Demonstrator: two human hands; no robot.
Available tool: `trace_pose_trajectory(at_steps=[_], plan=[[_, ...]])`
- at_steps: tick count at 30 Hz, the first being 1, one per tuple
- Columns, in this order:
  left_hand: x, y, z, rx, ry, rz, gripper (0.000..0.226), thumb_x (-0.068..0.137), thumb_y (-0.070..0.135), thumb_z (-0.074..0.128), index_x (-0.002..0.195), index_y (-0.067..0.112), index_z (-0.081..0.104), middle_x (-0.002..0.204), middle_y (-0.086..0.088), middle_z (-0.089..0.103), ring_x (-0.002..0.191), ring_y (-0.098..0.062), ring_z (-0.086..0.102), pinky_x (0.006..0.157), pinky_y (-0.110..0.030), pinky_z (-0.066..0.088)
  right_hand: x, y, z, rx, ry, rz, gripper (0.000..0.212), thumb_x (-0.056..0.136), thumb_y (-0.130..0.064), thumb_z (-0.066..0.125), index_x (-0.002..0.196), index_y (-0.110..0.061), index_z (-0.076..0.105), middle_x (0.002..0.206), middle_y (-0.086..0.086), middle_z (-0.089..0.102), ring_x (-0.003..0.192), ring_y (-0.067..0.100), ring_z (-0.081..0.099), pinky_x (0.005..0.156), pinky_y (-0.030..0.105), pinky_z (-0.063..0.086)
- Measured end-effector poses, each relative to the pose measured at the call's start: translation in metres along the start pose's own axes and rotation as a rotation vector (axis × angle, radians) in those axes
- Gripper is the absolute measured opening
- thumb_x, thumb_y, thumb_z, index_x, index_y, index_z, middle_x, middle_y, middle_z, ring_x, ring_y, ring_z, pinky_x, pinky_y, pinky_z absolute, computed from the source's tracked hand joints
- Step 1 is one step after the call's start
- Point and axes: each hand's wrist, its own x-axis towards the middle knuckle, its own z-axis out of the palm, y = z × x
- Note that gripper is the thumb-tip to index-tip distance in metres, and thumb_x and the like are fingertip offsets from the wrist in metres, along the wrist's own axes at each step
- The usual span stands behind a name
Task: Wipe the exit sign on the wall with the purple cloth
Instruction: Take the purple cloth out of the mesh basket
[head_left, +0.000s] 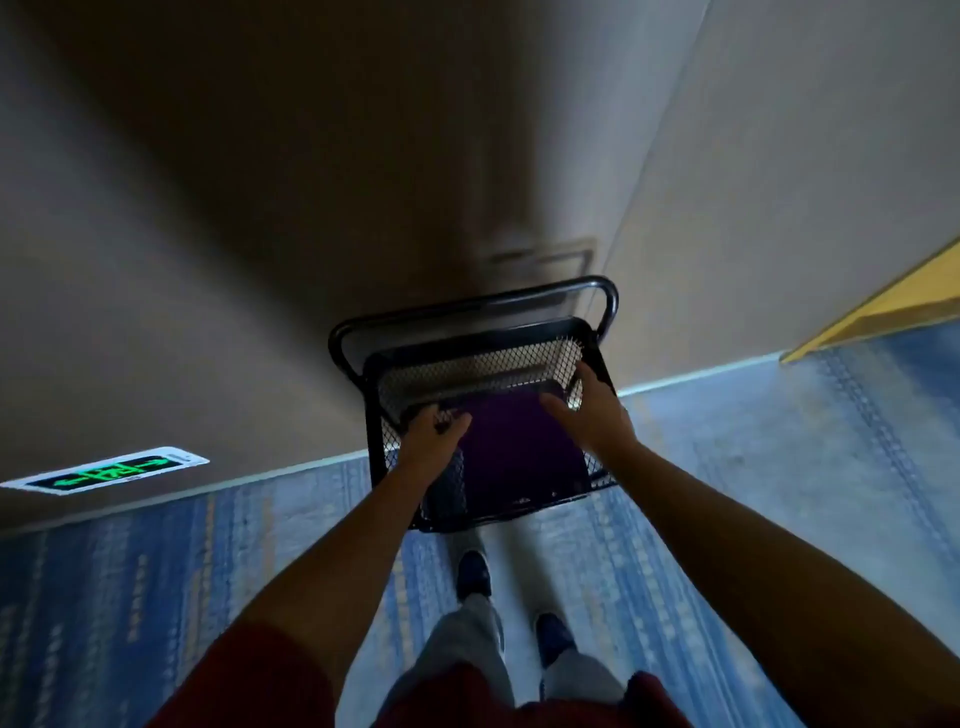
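Note:
A purple cloth (519, 447) lies flat inside a black wire-mesh basket (478, 369) on a cart against the wall. My left hand (434, 434) reaches into the basket at the cloth's left edge, fingers curled; whether it grips the cloth I cannot tell. My right hand (589, 410) hovers over the cloth's far right corner with fingers spread. The exit sign (111, 473), white-framed with glowing green symbols, is mounted low on the wall far to the left, just above the floor.
The cart's black tubular handle (467, 312) curves behind the basket, close to the beige wall. Blue patterned carpet (156, 587) covers the floor. A yellow-edged panel (883, 312) juts in at the right. My feet (511, 603) stand right under the basket.

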Motion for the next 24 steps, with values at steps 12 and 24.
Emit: trace_pose_trajectory(at_steps=[12, 24], plan=[[0.024, -0.021, 0.003, -0.011, -0.245, -0.106, 0.072, 0.092, 0.048, 0.064, 0.154, 0.031, 0.030, 0.133, -0.012, 0.063, 0.119, -0.027, 0.063, 0.108, -0.045, 0.047, 0.006, 0.021, 0.039, -0.112, -0.111, 0.257, 0.080, 0.090, -0.059, 0.066, 0.155, -0.027, 0.032, 0.132, 0.014, 0.067, 0.122, 0.039, 0.061, 0.095, 0.048, 0.052], [0.038, -0.026, 0.040, -0.093, -0.155, -0.103, 0.057, 0.093, 0.037, 0.066, 0.145, 0.028, 0.044, 0.146, -0.014, 0.048, 0.128, -0.029, 0.053, 0.099, -0.038, 0.047, 0.020, 0.034, 0.061, -0.138, -0.069, 0.232, 0.078, 0.085, -0.051, 0.074, 0.152, -0.040, 0.035, 0.118, 0.011, 0.069, 0.110, 0.034, 0.065, 0.092, 0.048, 0.057]])
